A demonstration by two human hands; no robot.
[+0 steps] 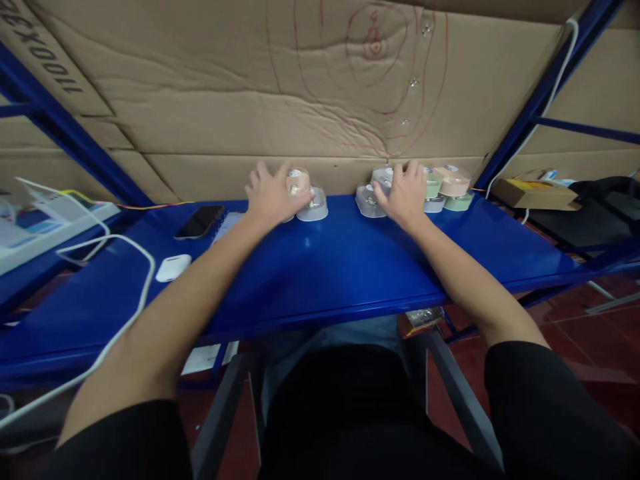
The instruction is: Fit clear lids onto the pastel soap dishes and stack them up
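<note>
Along the back of a blue shelf [320, 273], before a cardboard wall [210, 120], the left hand [270, 193] curves over a peach container [299, 182], the right hand [407, 193] over a greyish container [382, 175]; I cannot tell whether either grips. Stacked containers [453, 181] stand just rightward; leftward lie a phone [201, 222], white case [173, 268] and looping cable [151, 267].

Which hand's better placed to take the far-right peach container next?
Right, likely: the right hand is much closer to the peach container; the left hand is across the gap at other containers.
</note>
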